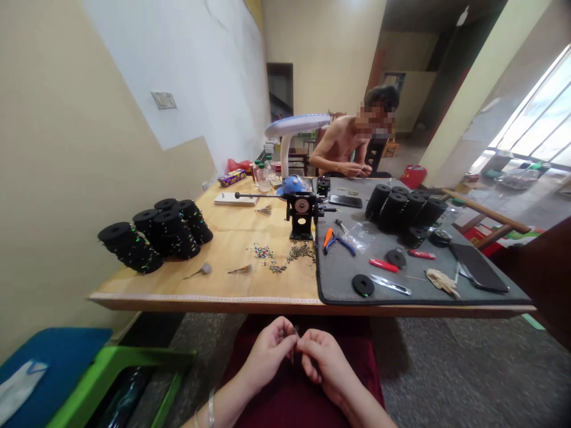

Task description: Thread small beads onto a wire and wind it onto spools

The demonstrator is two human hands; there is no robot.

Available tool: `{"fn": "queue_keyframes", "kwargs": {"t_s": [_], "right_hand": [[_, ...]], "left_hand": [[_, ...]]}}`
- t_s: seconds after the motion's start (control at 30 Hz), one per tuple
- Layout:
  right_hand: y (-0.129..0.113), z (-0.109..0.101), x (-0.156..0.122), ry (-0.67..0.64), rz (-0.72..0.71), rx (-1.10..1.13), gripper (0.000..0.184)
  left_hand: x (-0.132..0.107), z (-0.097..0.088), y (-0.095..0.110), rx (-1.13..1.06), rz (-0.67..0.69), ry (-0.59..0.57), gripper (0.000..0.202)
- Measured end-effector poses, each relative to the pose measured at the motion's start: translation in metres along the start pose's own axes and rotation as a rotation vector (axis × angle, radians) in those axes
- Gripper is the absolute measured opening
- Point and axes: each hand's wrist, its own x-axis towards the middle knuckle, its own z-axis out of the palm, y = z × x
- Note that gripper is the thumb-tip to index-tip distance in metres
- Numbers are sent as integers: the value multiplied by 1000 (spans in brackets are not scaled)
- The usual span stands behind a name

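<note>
Head camera, lower centre: I see a thin dark metal sliver (294,343) pinched between the fingertips of the left hand (267,351) and right hand (323,364), held closely together.

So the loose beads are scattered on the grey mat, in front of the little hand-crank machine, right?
Not quite: the head view shows the loose beads on the wooden tabletop, not on the grey mat. They do lie in front of the hand-crank machine.

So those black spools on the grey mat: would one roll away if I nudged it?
Probably not: the black spools seem to stand on flat ends, so a nudge would sooner tip one. Once on its side, the round body would likely roll.
</note>
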Motion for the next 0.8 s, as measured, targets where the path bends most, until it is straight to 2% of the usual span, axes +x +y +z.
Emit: {"fn": "queue_keyframes", "kwargs": {"t_s": [0.37,0.8], "right_hand": [[1,0,0,-11,-11,22,29],[0,0,2,15,-19,33,28]], "left_hand": [[1,0,-2,-15,18,-1,16],[-3,1,0,121,98,11,12]]}}
